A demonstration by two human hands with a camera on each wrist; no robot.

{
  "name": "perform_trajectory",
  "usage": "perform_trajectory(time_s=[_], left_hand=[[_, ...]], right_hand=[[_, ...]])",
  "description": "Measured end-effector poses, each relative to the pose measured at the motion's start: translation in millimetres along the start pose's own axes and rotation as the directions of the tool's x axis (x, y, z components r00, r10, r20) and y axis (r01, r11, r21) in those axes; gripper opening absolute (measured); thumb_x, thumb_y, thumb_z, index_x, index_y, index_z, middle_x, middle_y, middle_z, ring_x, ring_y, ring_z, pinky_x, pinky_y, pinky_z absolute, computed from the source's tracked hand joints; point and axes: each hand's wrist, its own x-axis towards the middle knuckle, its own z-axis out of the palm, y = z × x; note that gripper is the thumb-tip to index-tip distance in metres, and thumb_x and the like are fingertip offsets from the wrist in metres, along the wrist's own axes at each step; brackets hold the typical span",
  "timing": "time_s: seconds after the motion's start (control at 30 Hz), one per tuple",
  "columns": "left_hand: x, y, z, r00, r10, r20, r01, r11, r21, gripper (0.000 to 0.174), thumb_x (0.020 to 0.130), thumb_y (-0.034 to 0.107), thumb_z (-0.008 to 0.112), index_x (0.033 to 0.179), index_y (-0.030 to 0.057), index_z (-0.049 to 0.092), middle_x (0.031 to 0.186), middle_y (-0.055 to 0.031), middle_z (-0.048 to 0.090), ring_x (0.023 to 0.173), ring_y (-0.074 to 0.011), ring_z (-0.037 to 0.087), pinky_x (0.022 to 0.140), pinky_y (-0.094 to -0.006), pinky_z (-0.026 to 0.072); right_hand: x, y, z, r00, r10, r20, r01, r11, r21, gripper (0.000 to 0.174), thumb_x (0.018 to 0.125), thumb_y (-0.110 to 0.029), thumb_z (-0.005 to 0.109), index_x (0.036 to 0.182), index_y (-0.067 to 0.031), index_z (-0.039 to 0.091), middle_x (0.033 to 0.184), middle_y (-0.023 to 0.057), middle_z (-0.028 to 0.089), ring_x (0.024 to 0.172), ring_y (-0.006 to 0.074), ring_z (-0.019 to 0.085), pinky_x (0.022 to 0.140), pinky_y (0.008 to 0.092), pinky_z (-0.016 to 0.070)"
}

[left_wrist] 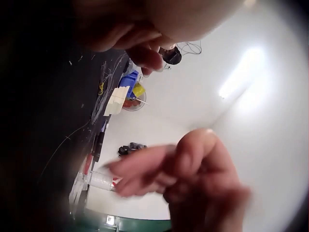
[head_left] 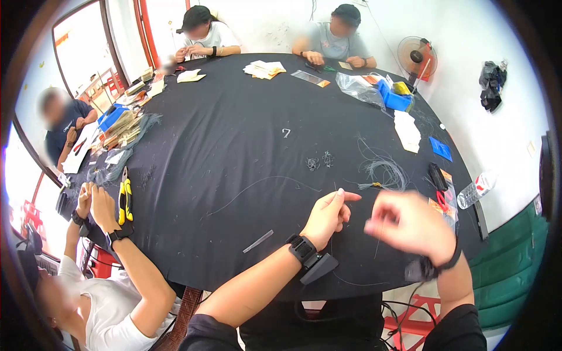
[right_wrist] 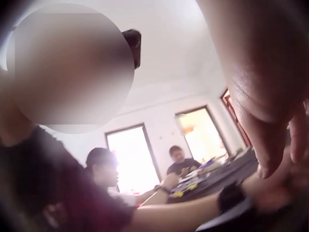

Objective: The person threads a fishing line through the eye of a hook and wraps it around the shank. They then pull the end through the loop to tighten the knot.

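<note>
My left hand (head_left: 331, 217) is over the near part of the table, index finger pointing right. Its thumb and fingers pinch a thin grey strand (head_left: 335, 186), which shows above the thumb and below the hand. Facing it, my right hand (head_left: 410, 225) is blurred, thumb and index finger curled together. A thin strand end (head_left: 376, 248) hangs below those fingertips. In the left wrist view the right hand (left_wrist: 193, 174) stands a little apart from the left fingers (left_wrist: 145, 58). Just beyond the hands lies a coil of grey strands (head_left: 386, 174) with a yellow tie.
Small tangled strand clumps (head_left: 319, 161) and a clear strip (head_left: 258, 241) lie on the black tablecloth (head_left: 234, 128). Yellow-handled pliers (head_left: 125, 199) rest to the left. A bottle (head_left: 475, 190), red scissors (head_left: 441, 200) and a blue bin (head_left: 393, 96) line the right side. Other people sit around the table.
</note>
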Motion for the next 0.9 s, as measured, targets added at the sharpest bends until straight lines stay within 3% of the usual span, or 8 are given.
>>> perform_trajectory(time_s=[0.07,0.13,0.2,0.27,0.3,0.43,0.6,0.9], left_hand=[[2,-2,-2,0.999,-0.013,0.04,0.013,1.0,-0.012,0.044,0.109,0.034,0.032,0.117,0.0023,0.061,0.066,0.002,0.05,0.052,-0.0043,0.031,0.049,-0.0224,0.0244],[0,-3,0,0.997,-0.002,0.077,0.0,1.0,0.028,0.043,0.107,0.034,0.031,0.11,0.0035,0.061,0.066,0.0016,0.05,0.052,-0.0041,0.03,0.048,-0.0223,0.0235],[-1,-4,3,0.996,0.005,0.091,-0.008,0.999,0.038,0.043,0.106,0.036,0.03,0.103,0.0051,0.06,0.066,0.0012,0.051,0.051,-0.004,0.029,0.048,-0.0222,0.0228],[-1,-4,2,0.997,0.009,0.078,-0.01,1.0,0.012,0.043,0.105,0.037,0.028,0.097,0.0073,0.058,0.066,0.0009,0.051,0.051,-0.004,0.028,0.048,-0.0221,0.0222],[-1,-5,2,0.997,0.009,0.072,-0.009,1.0,-0.008,0.043,0.105,0.038,0.028,0.096,0.008,0.057,0.066,0.001,0.051,0.051,-0.004,0.028,0.049,-0.0221,0.0222],[1,-7,1,0.998,0.006,0.06,-0.003,0.999,-0.046,0.042,0.105,0.039,0.028,0.095,0.0098,0.057,0.066,0.0011,0.051,0.052,-0.0041,0.029,0.05,-0.022,0.0227],[0,-8,3,0.997,0.012,0.07,-0.012,1.0,-0.006,0.043,0.105,0.039,0.028,0.096,0.0094,0.058,0.068,0.0011,0.052,0.054,-0.0045,0.03,0.051,-0.0223,0.0236],[1,-7,3,0.998,0.013,0.058,-0.012,1.0,-0.013,0.046,0.105,0.039,0.028,0.098,0.0064,0.059,0.068,0.0015,0.051,0.054,-0.0044,0.029,0.051,-0.0227,0.0236]], right_hand=[[49,39,-4,0.988,-0.071,-0.14,0.095,0.98,0.173,0.016,0.085,-0.017,0.072,0.083,-0.0029,0.065,0.074,0.0068,0.067,0.069,0.0131,0.064,0.064,0.0289,0.0498],[101,73,0,0.982,-0.107,-0.156,0.14,0.965,0.22,0.015,0.084,-0.015,0.073,0.089,-0.0013,0.067,0.077,0.0068,0.067,0.074,0.0114,0.062,0.067,0.0283,0.0498],[136,91,19,0.973,-0.133,-0.19,0.169,0.967,0.188,0.016,0.083,-0.015,0.073,0.092,-0.0024,0.069,0.077,0.0077,0.068,0.075,0.0143,0.065,0.068,0.0303,0.0503],[156,98,36,0.979,-0.144,-0.144,0.155,0.985,0.07,0.013,0.083,-0.011,0.073,0.092,-0.0026,0.069,0.084,0.0058,0.068,0.079,0.0123,0.064,0.072,0.0293,0.0515],[162,97,45,0.972,-0.156,-0.178,0.169,0.984,0.06,0.017,0.078,-0.02,0.076,0.089,-0.007,0.072,0.08,0.0099,0.07,0.077,0.0211,0.068,0.07,0.0352,0.0512],[176,99,71,0.961,-0.13,-0.243,0.112,0.99,-0.085,0.017,0.078,-0.025,0.077,0.088,-0.0111,0.073,0.081,0.0069,0.07,0.077,0.0228,0.067,0.07,0.0361,0.0519],[179,95,80,0.954,-0.016,-0.298,0.005,0.999,-0.037,0.016,0.078,-0.024,0.077,0.086,-0.0102,0.073,0.082,0.0066,0.07,0.078,0.0221,0.067,0.069,0.0352,0.0519],[184,100,85,0.945,-0.052,-0.324,0.062,0.998,0.02,0.017,0.078,-0.021,0.075,0.084,-0.0049,0.072,0.082,0.0101,0.07,0.077,0.0236,0.068,0.07,0.0356,0.0524]])
